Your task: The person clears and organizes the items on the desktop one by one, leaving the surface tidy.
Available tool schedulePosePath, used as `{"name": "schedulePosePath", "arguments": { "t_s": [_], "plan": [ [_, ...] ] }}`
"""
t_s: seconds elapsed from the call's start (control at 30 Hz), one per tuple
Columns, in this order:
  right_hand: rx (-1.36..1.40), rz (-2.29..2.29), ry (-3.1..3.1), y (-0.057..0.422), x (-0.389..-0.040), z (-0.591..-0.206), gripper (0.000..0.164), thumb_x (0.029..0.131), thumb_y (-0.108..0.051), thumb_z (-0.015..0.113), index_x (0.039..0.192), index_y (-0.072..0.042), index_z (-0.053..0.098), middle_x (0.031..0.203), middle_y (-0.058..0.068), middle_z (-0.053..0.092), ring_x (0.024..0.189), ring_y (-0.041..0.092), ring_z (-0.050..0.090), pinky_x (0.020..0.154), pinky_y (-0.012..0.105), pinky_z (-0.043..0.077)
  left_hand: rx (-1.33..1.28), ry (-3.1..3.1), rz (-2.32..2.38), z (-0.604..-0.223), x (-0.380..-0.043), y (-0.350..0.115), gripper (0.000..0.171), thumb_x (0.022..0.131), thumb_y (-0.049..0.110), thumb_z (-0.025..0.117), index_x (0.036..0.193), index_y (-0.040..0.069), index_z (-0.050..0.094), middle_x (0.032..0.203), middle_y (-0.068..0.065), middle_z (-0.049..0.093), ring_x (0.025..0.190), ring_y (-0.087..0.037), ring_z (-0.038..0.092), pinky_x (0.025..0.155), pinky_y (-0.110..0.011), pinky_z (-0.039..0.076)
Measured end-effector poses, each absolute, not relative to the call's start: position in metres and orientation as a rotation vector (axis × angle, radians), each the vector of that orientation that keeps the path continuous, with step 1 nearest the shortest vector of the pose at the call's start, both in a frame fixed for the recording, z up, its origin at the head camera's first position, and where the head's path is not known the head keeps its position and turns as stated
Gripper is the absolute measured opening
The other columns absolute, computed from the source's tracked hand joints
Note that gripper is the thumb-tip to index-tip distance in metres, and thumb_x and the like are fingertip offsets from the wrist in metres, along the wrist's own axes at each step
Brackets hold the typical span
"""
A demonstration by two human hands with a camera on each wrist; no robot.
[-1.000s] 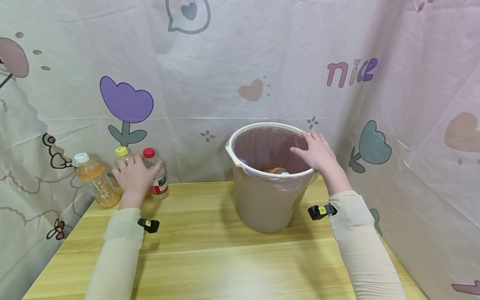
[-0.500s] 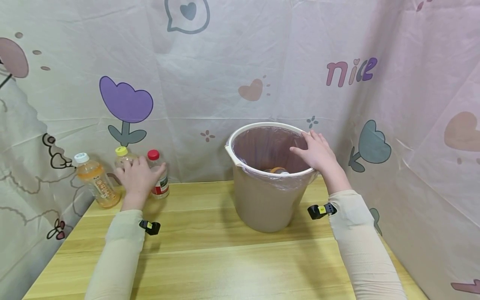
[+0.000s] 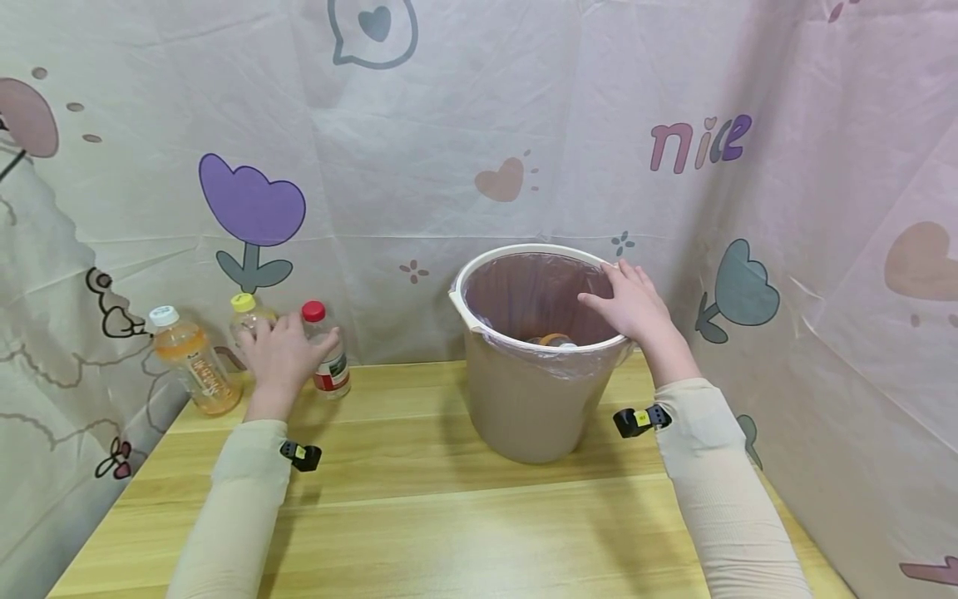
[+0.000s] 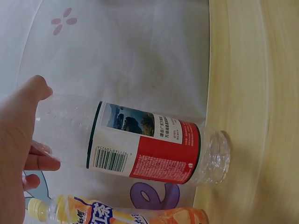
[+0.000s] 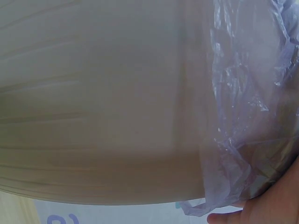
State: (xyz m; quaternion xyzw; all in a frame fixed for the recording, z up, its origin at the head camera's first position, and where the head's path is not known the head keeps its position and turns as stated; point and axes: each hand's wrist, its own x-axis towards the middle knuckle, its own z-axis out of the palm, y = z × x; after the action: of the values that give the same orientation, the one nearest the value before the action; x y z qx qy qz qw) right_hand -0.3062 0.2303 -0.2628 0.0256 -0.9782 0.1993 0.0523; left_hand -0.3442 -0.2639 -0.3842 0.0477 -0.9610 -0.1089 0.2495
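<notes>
A lined bucket and bottles on a pale wooden table [image 3: 419,541]. The beige, round plastic bucket [image 3: 524,408] served as landmark; a thin, clear plastic liner [image 5: 238,84] overlapped its white rim, presumably folded outward so that it would not slip in. An orange-banded object [image 3: 556,340], mostly hidden, lay inside the bucket. The person's right hand [image 3: 636,308] rested on the right-hand part of the bucket's rim, fingers spread rather than clenched, thumb reaching over the mouth; I judged that it steadied the bucket and pinned the liner. Well to the left of the bucket, the left hand [image 3: 283,358] gripped a clear, red-capped plastic bottle [image 4: 145,144]. Thumb and fingers flanked the bottle's upper part, above the red-and-white label, so that most of the body extended below the grip. This hold from above probably suited a slim, upright bottle. Whether its base touched the table I could not tell. Farther from the bucket than the gripped bottle stood a clear, yellow-capped plastic bottle [image 3: 243,304], partly covered by the left hand; farther again stood a clear, white-capped plastic bottle with an orange label [image 3: 196,366], held by neither hand.
</notes>
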Motion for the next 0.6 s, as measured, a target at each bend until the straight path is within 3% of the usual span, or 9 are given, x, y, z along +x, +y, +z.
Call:
{"name": "schedulePosePath", "arguments": {
  "t_s": [0.07,0.3,0.6],
  "plan": [
    [0.080,0.603,-2.973,0.230,-0.306,-0.263,0.080,0.095,-0.052,0.049,0.155,-0.008,0.019,0.162,0.025,0.007,0.149,0.048,0.002,0.117,0.066,0.008,0.119,-2.606,-0.299,-0.384,-0.344,-0.262,0.079,0.086,0.067,0.052,0.122,-0.004,0.053,0.120,-0.029,0.060,0.121,-0.050,0.036,0.107,-0.072,0.008],
    [0.081,0.620,-2.971,0.231,-0.306,-0.263,0.080,0.095,-0.051,0.049,0.155,-0.007,0.020,0.162,0.025,0.006,0.149,0.048,0.002,0.116,0.067,0.008,0.060,-2.575,-0.305,-0.380,-0.341,-0.255,0.077,0.088,0.066,0.050,0.114,-0.006,0.055,0.112,-0.028,0.062,0.110,-0.045,0.045,0.096,-0.060,0.030],
    [0.085,0.626,-2.970,0.230,-0.305,-0.264,0.079,0.096,-0.050,0.049,0.155,-0.006,0.020,0.162,0.026,0.007,0.149,0.048,0.001,0.117,0.066,0.007,-0.018,-2.509,-0.324,-0.371,-0.336,-0.243,0.067,0.087,0.061,0.057,0.106,-0.004,0.057,0.101,-0.024,0.063,0.100,-0.042,0.053,0.094,-0.060,0.033]
  ]
}}
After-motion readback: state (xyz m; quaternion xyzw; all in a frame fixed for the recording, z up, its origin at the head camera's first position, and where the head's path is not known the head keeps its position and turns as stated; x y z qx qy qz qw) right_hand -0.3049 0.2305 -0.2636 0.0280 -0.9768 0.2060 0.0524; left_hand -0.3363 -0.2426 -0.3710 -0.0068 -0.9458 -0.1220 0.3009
